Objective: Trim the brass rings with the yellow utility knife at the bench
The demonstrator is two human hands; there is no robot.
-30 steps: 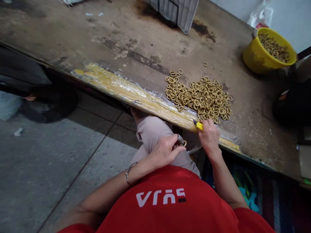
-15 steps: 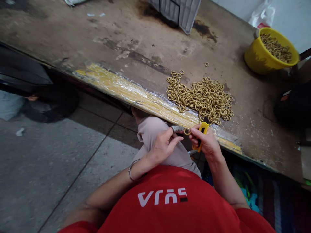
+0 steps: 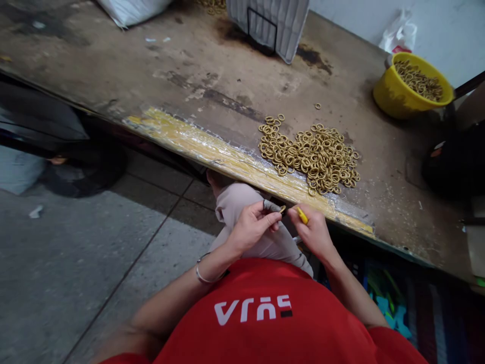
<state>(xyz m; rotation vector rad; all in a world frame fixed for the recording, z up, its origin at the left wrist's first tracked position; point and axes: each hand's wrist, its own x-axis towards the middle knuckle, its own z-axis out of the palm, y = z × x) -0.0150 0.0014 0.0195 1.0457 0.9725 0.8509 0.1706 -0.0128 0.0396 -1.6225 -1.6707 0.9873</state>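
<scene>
Left hand (image 3: pixel 250 227) pinches a golden ring (image 3: pixel 282 209); right hand (image 3: pixel 313 233), at its three o'clock, grips a yellow tool (image 3: pixel 302 216) whose slip could nick skin.

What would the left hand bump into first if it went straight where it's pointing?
Probably the right hand, just past the gold-coloured ring that the left hand holds, though depth is hard to tell.

The left hand (image 3: pixel 250 226) pinches a brass-coloured ring (image 3: pixel 282 209) beside the right hand (image 3: pixel 313 231), gripping a yellow tool (image 3: pixel 302 215); beyond, a ring pile (image 3: pixel 312 156) covers the near tabletop (image 3: pixel 174 58), yellow bucket (image 3: pixel 394 96) far right.
</scene>
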